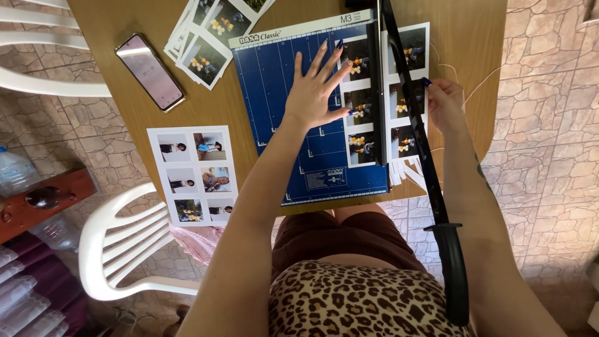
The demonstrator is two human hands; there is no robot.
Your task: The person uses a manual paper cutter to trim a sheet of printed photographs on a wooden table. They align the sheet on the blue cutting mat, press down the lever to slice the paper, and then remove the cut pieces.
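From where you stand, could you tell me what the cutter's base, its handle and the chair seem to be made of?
Paper cutter base: probably matte blue plastic or coated board, with a printed white grid. Cutter handle: black, moulded look, likely plastic. Chair: white moulded plastic, slatted.

A slim rectangular phone with a dark glossy screen [150, 72] is seen lying on the brown table, far left — its glass reflecting pale light. A small white rectangular label [329, 178] is stuck on the blue cutting board's near edge.
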